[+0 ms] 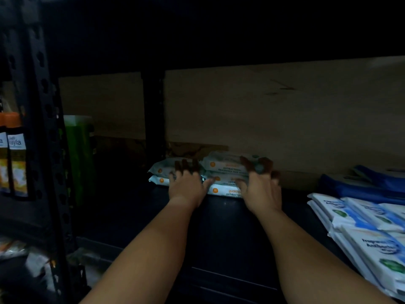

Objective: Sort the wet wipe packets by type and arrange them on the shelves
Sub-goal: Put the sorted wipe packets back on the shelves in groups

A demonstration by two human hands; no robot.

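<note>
You're pressing both hands, left hand (186, 187) and right hand (262, 194), fingers spread over the orange-label packets (221, 172) stacked mid-frame just ahead of them, long axes running left-right, right hand nearer the taller stack.

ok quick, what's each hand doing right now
Left hand: open, fingers resting on the left wipe packets.
Right hand: open, fingers spread over the right wipe stack.
</note>
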